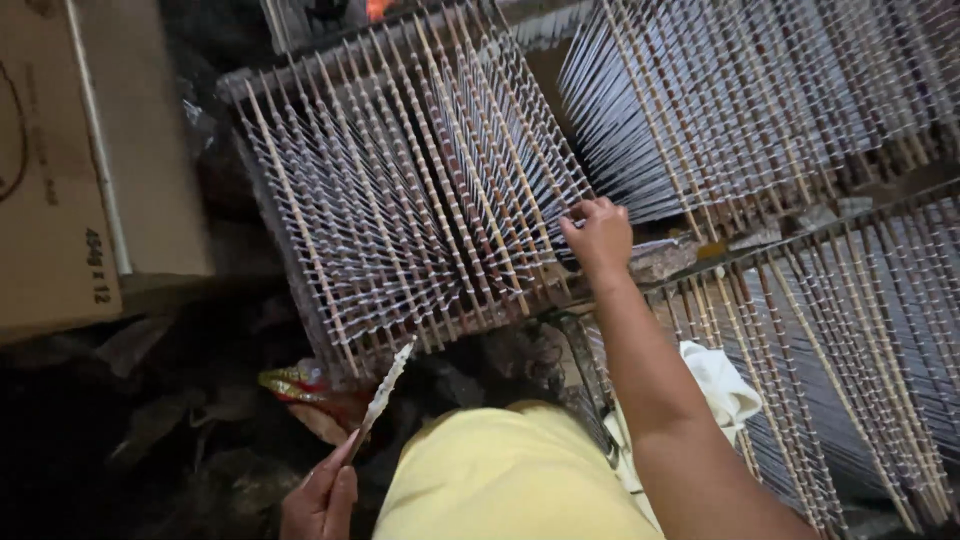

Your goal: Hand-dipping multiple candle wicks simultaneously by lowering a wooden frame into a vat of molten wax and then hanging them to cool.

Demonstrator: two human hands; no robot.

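A person seated among racks of thin sticks, one hand on a rack, the other holding a loaded stick.

The right hand [600, 238] rests with fingers curled together on the edge of the wooden rack [400, 200], among its rows of sticks. The left hand [322, 500], low down, pinches a coated stick [385, 392] upright, tip tilted toward the rack. Judged best practice: steady the frame and slide sticks straight along the rows, avoiding neighbours.

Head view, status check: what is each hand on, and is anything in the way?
Left hand shut on coated stick, held up. Right hand reaching into rack of sticks, fingers among the rows. White cloth beside right forearm, nothing blocking.
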